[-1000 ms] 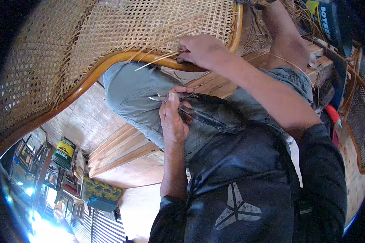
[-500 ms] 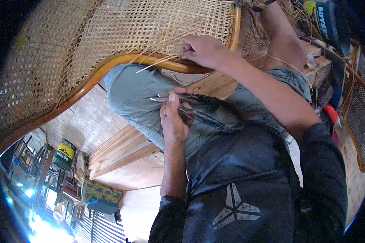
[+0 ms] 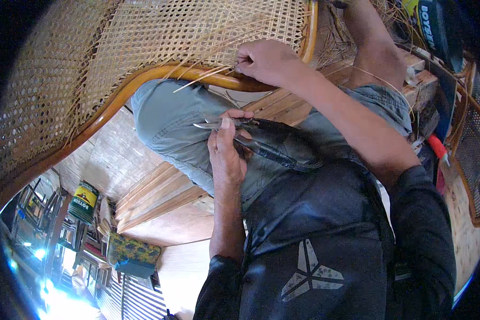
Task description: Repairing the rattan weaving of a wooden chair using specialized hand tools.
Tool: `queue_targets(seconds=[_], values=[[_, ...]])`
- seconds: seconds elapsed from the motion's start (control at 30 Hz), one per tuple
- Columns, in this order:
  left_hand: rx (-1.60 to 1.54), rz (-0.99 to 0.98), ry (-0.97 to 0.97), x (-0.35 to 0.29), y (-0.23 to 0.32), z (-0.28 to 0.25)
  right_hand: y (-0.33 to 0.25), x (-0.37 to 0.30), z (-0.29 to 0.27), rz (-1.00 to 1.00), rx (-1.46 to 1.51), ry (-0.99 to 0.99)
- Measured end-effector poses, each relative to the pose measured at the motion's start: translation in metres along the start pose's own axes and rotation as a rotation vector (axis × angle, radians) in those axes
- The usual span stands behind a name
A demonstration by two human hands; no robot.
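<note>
My left hand (image 3: 227, 146) is closed around a pair of scissors (image 3: 274, 144) with pointed metal blades and dark wrapped handles. It holds them over my lap, blades pointing left. My right hand (image 3: 266, 63) rests at the edge of a woven cane panel (image 3: 197, 32), with its fingers curled in. Loose cane strands (image 3: 200, 79) stick out over the rim beside those fingers. Whatever the fingertips pinch is hidden behind the hand. A glossy curved brown rattan frame (image 3: 138, 85) borders the panel and passes just under my right hand.
Wooden planks (image 3: 160, 186) lie below my leg. A green and yellow can (image 3: 84, 202) stands at the left, another can (image 3: 437, 34) at the upper right. Cane scraps (image 3: 338, 45) litter the upper right. Another cane-panelled frame (image 3: 466, 154) leans at the right.
My right hand has shifted slightly left and up along the panel edge. The scissors in my left hand have moved a little left and up. Both hands stay closed.
</note>
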State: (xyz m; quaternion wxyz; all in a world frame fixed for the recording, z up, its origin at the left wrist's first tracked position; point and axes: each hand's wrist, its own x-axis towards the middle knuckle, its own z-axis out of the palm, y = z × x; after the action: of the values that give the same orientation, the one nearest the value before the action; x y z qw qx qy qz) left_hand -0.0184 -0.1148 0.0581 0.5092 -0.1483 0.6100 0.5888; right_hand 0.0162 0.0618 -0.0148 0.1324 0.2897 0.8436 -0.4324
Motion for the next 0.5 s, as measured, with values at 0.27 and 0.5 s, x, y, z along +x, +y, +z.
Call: queue_targets(seconds=[0.27,0.5], values=[[-0.010,0.002,-0.037,0.000,0.001,-0.001,-0.007,-0.004,-0.001,0.044,-0.026,-0.035],[0.117,0.021,0.050,0.003,0.013,0.015,-0.012,-0.019,-0.005,0.046,0.044,0.061]])
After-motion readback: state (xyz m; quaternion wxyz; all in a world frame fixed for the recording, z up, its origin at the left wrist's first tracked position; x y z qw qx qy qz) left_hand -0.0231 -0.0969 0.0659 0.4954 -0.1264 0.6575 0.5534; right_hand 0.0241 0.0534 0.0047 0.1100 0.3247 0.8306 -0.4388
